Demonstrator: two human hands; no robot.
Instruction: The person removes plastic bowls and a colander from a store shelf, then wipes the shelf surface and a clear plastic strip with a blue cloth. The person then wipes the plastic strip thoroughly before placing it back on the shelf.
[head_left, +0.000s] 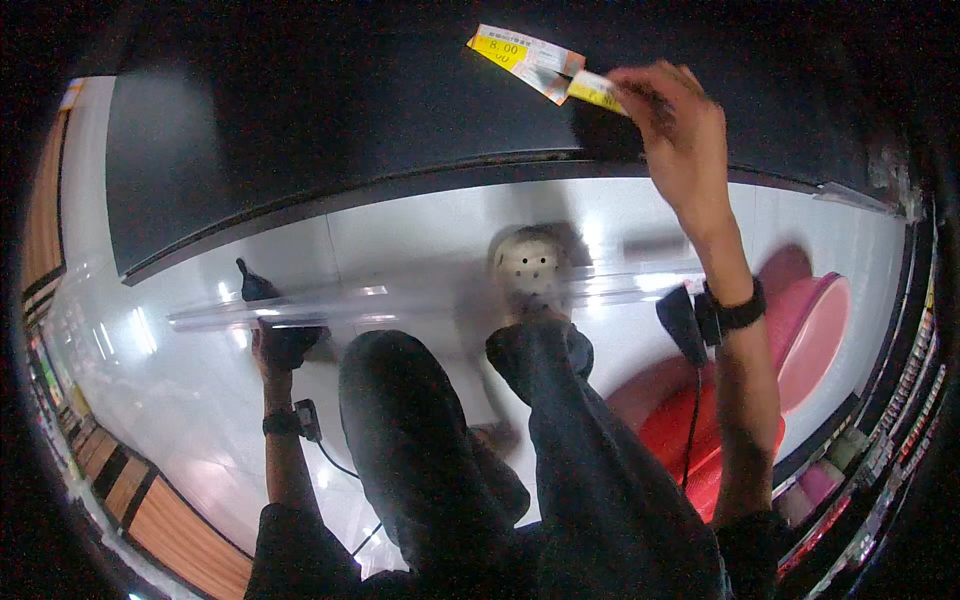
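Note:
At the upper right, my right hand pinches a small yellow and white price tag between thumb and fingers, above a dark surface. Two more printed paper price tags lie overlapping just left of it. My left hand, which looks dark-gloved, is at the left around a long clear plastic strip. That strip stretches across the picture above my knees and over my shoe. Its right part passes near my right wrist. Each wrist bears a black strap with a cabled device.
A pink plastic basin and red plastic baskets stand on the glossy white floor at the right. Shelves with small goods curve along the right rim. Wood-coloured panels are at the lower left. The dark surface's long edge crosses in front.

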